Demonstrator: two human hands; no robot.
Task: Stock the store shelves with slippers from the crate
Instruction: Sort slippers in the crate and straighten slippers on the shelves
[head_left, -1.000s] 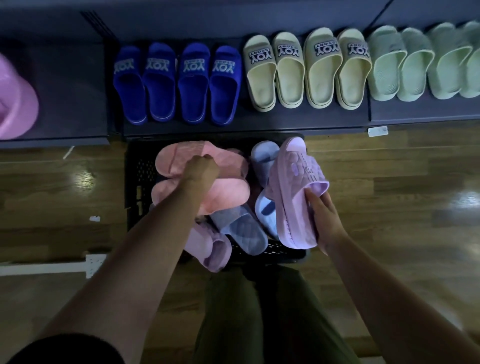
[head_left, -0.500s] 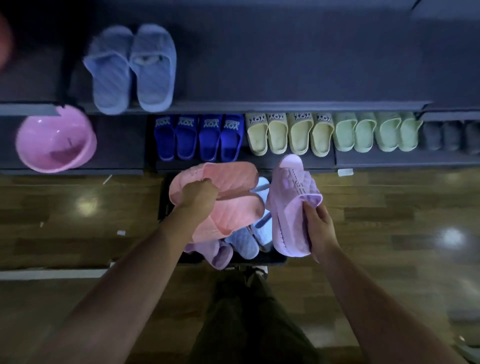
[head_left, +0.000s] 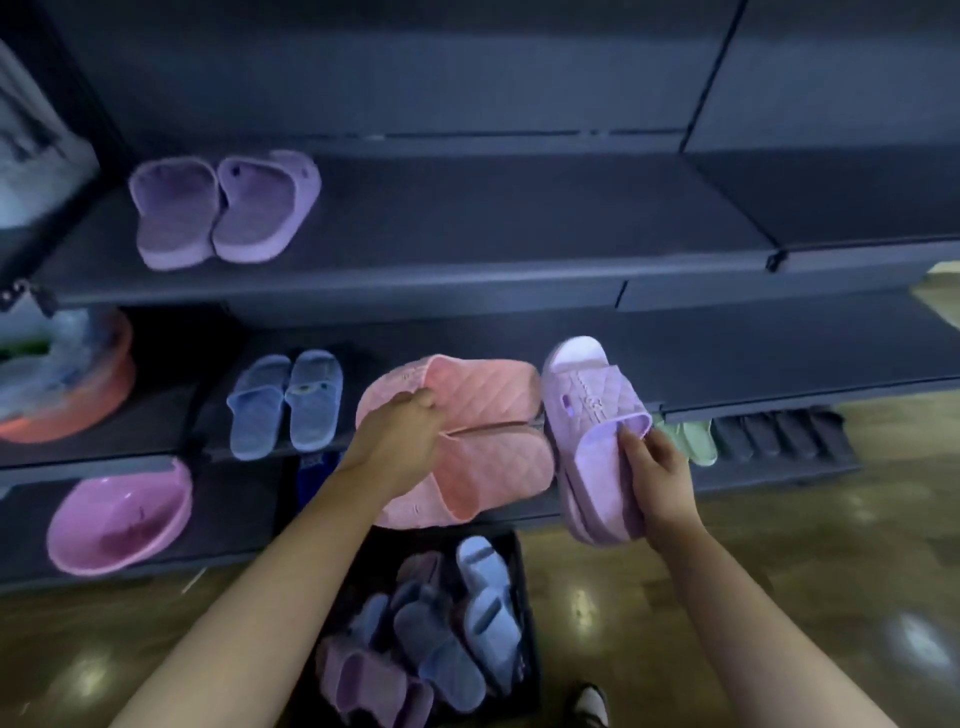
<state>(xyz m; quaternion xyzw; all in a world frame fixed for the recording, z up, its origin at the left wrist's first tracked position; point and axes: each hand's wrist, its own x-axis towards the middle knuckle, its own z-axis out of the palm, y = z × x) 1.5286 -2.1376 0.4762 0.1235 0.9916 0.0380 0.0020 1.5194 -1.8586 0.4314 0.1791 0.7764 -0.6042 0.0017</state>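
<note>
My left hand (head_left: 397, 441) grips a pair of pink quilted slippers (head_left: 483, 441), held together in front of the middle shelf. My right hand (head_left: 649, 467) holds one lilac slipper (head_left: 592, 421) by its strap, just right of the pink pair. Below them on the floor stands the black crate (head_left: 522, 582) with several blue and purple slippers (head_left: 441, 644) inside. A purple pair (head_left: 223, 213) lies on the upper shelf (head_left: 467, 234) at the left. A blue pair (head_left: 285, 405) sits on the middle shelf.
Pink basin (head_left: 114, 519) on the lowest shelf at left, an orange basin (head_left: 67, 384) above it. Green slippers (head_left: 691, 441) and dark slippers (head_left: 774, 434) sit low on the right. Much of the upper shelf to the right of the purple pair is bare. Wooden floor (head_left: 805, 571) around the crate.
Both hands have lifted their slippers out of the crate and up to shelf height. My view has tilted up, showing the upper shelves.
</note>
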